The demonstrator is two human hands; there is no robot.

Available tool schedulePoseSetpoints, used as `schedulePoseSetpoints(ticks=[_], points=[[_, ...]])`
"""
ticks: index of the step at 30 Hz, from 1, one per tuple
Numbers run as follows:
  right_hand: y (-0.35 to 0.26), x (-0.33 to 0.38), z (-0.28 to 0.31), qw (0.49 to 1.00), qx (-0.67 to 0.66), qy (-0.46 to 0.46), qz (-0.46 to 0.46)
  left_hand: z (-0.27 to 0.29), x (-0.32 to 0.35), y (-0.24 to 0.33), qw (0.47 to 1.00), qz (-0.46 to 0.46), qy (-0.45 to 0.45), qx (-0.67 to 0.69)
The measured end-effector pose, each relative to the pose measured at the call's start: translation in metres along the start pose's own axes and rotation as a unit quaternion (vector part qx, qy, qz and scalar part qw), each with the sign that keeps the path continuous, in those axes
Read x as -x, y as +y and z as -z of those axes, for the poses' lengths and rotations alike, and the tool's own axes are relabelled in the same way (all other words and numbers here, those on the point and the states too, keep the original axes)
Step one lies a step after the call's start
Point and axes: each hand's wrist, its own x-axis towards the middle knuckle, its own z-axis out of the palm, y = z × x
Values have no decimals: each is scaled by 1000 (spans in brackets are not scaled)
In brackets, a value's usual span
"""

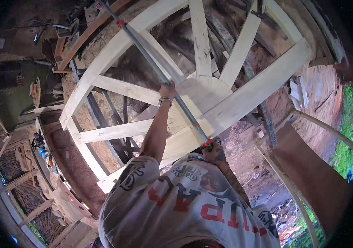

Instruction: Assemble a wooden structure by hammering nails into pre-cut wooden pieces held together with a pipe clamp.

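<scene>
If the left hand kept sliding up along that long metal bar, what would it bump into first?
Probably the red clamp head where the bar crosses the frame's curved wooden rim. The left hand grips the bar, and the stretch between looks free, though depth is unclear.

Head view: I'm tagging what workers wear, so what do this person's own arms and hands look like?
Both forearms are bare, with no gloves. The left hand has a metal-looking band at the wrist. The right hand and its forearm carry dark markings, probably tattoos. The short sleeves belong to a pale grey T-shirt with red and dark print.
</scene>
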Motion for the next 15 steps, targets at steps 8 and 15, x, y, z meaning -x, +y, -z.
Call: schedulePoseSetpoints(ticks=[8, 15], points=[[-8, 6, 15, 994, -31, 86, 54, -7, 31, -4, 883, -92, 165, -431], [-10, 7, 35, 998, -42, -5, -40, -6, 128, -12, 909, -274, 68, -308]])
